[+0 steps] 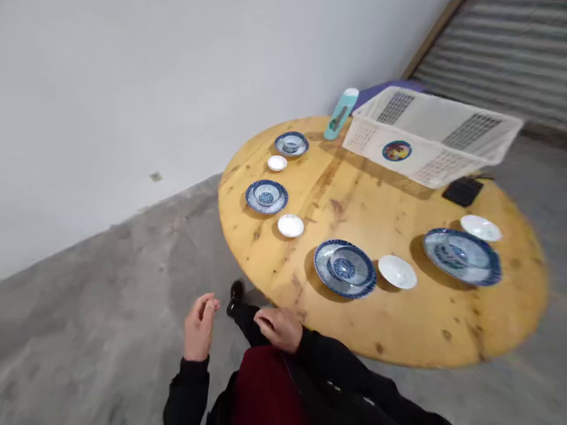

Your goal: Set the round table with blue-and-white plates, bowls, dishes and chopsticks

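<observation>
My left hand (199, 327) hangs in the air beside the round wooden table (425, 330), fingers loosely curled together with nothing visible in them. My right hand (279, 327) rests near the table's near edge, fingers curled down, holding nothing that I can see. The closest dish is a blue patterned plate with a bowl in it (345, 268), and beside it sits a small white saucer (397, 271). Further left stand another blue plate and bowl (266, 196) and a white saucer (290, 225).
A third blue plate (463, 257) and white saucer (481, 228) sit at the right. At the far side are a blue bowl set (291, 143), a small saucer (277, 163), a teal bottle (340, 114), a white plastic basket (425, 136) and a black object (463, 190). Concrete floor surrounds the table.
</observation>
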A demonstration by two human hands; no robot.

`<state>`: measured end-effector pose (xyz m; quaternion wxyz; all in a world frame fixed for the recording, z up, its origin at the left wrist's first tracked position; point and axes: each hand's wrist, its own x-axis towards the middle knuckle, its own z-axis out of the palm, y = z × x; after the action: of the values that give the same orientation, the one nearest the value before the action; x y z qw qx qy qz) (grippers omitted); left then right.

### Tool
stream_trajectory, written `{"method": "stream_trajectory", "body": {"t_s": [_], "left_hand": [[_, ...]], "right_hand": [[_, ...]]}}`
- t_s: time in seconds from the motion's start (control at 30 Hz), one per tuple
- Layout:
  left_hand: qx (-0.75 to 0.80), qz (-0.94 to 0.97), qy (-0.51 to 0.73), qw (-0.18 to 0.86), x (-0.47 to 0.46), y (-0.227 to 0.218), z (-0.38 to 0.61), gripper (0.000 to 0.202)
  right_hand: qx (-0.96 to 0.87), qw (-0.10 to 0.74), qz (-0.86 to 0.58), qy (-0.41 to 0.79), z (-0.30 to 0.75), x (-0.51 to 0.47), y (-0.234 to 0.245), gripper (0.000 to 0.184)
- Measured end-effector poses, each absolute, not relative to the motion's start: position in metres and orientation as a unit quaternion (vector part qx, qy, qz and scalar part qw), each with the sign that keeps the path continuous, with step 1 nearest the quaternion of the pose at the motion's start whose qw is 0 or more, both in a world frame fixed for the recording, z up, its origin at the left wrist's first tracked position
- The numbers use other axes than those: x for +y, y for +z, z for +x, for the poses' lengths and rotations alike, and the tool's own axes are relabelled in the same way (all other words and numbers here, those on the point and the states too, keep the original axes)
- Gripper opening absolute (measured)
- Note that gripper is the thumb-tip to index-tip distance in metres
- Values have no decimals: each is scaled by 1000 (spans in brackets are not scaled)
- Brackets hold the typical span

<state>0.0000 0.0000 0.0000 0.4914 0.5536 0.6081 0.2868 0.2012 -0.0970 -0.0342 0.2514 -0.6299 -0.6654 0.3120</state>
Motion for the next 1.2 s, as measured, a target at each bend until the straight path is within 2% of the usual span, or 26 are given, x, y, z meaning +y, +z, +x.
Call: {"method": "stream_trajectory", "body": {"t_s": [0.13,0.3,0.53,0.7,0.8,0.97,1.2], "left_hand": [[571,611,222,501,91,-4,18,55],[533,649,155,520,189,8,31,53],[455,701,111,538,311,30,98,51],[385,719,85,573,397,42,198,49],[352,729,75,582,448,42,270,37],[310,757,36,574,531,31,401,22],[269,795,-24,542,594,-4,557,29]], "right_hand": [[-616,307,-653,317,189,-16,-48,20],[-564,373,-671,304,190,75,-33,23],[-460,434,-749,195,226,107,-16,29],[-306,496,-797,160,236,97,-22,29],[-226,514,-814,150,229,106,-26,30],[-104,499,-854,104,215,147,-26,33],[119,474,-868,90,191,222,-21,39]]}}
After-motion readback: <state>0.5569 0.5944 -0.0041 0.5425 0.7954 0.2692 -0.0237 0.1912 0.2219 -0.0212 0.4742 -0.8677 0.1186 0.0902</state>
